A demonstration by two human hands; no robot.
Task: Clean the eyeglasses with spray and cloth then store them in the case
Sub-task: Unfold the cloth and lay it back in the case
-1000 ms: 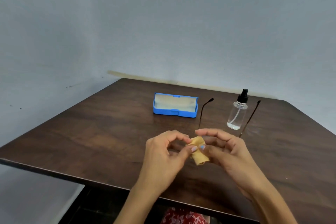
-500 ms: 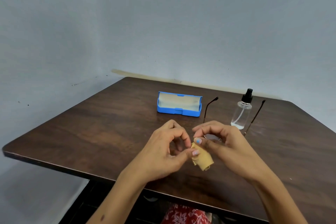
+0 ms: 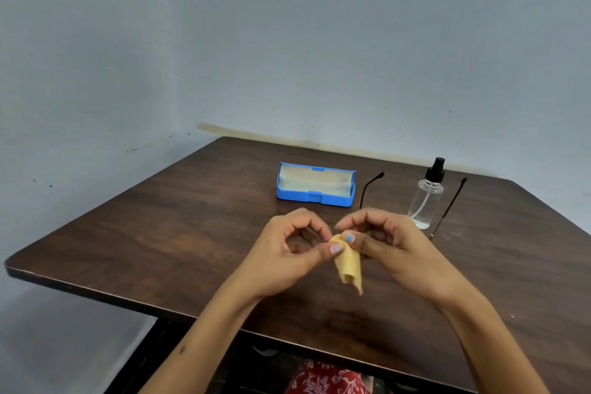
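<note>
- Evidently the wiping step is under way: the left hand [image 3: 287,253] and right hand [image 3: 388,243] each close a thumb-and-finger grip on the small yellow cleaning cloth [image 3: 349,262], which hangs folded below the fingertips.
- Thin dark-framed eyeglasses [image 3: 371,190] lie mostly behind the grip; only their two temple arms show beyond it, so whether the cloth is wrapped on a lens cannot be told.
- Just right of the grip stands the clear plastic spray bottle with a black nozzle [image 3: 427,201], upright on the dark wooden counter [image 3: 160,233]; spraying looks finished.
- Beyond the grip, the open blue hard case [image 3: 316,185] holds no glasses; storing them remains.
</note>
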